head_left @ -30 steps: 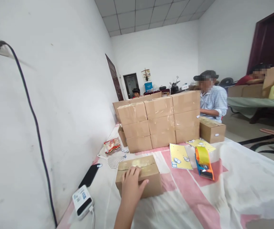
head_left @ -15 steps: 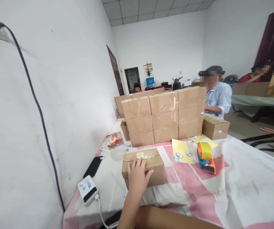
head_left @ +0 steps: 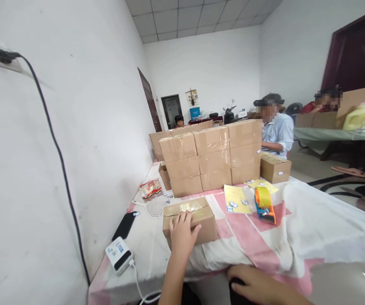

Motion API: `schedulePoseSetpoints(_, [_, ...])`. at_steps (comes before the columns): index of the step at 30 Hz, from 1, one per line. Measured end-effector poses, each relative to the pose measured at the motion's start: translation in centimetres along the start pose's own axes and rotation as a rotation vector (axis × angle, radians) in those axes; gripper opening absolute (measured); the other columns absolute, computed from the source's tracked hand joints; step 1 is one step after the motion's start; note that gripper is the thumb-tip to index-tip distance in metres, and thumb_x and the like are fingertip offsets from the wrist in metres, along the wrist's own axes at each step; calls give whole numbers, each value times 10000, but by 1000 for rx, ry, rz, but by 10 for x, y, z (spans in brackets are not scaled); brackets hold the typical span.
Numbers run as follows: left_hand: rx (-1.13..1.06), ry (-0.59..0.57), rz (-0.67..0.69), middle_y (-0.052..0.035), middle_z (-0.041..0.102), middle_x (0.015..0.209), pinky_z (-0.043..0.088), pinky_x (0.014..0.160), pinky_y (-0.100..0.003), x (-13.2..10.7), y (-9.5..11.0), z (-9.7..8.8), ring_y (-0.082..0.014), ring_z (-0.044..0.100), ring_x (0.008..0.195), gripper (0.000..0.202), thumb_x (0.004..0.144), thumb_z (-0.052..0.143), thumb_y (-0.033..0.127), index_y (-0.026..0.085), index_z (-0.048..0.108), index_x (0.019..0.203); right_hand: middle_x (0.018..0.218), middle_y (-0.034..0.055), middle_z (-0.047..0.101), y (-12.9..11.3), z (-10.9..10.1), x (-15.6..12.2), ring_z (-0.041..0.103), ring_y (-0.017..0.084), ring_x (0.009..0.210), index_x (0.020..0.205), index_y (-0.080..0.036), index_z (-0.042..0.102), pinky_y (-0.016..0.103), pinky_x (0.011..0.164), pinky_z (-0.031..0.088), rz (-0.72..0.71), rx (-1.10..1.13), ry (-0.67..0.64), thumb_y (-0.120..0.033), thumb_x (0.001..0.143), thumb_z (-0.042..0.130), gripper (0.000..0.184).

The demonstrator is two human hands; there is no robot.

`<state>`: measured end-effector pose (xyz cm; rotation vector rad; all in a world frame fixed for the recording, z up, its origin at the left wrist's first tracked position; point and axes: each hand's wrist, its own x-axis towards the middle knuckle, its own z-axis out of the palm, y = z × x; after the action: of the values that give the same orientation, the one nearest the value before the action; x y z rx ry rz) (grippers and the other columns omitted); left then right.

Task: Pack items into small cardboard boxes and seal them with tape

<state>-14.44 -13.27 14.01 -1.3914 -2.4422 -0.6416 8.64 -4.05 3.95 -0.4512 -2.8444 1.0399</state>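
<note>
My left hand (head_left: 182, 231) rests on the near top edge of a taped cardboard box (head_left: 206, 226), fingers spread and thumb apart, without gripping it. At the bottom right, below the table edge, my right hand (head_left: 249, 281) lies over dark cloth at my knee; its fingers stretch out and appear to hold nothing. A tape dispenser (head_left: 265, 205) with yellow tape, orange and blue in body, stands to the right of the box. Between them lies a yellow sheet (head_left: 237, 200) with small white stickers on it.
Stacked cardboard boxes (head_left: 214, 159) form a wall behind, with another box (head_left: 276, 167) to their right. A phone (head_left: 125, 226), a white cabled device (head_left: 119, 255), a red snack packet (head_left: 150, 189) and a white mesh piece (head_left: 156, 209) lie left. A co-worker (head_left: 276, 131) sits beyond.
My right hand has moved right, from across my body to the dark cloth at my knee. My left hand stays on the box. The view has shifted slightly.
</note>
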Motion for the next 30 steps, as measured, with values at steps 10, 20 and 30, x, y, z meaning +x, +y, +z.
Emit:
schedulePoseSetpoints(10, [64, -162, -31, -131, 593, 1381, 290, 1102, -560, 10, 7, -10, -318, 534, 1270, 383, 927, 551, 391, 209, 592, 1261, 811, -13, 762, -20, -31, 17, 696, 194, 840, 812, -240, 817, 256, 761, 475, 98, 193, -435, -401, 787, 636, 244])
schedulePoseSetpoints(20, [-20, -372, -59, -121, 743, 1059, 414, 772, -336, 43, 18, -49, -298, 661, 1017, 419, 947, 448, 498, 202, 736, 1016, 1054, 141, 660, 52, -160, 53, 564, 316, 1098, 973, -176, 641, 472, 1002, 424, 351, 234, 1423, -482, 772, 620, 367])
schedulePoseSetpoints(30, [25, -369, -200, -109, 737, 873, 353, 654, -319, 45, 28, -41, -285, 667, 848, 439, 959, 392, 501, 225, 726, 890, 1257, 176, 635, 166, -151, 49, 638, 311, 1139, 1189, -187, 568, 436, 967, 514, 406, 582, 1335, -490, 691, 714, 601])
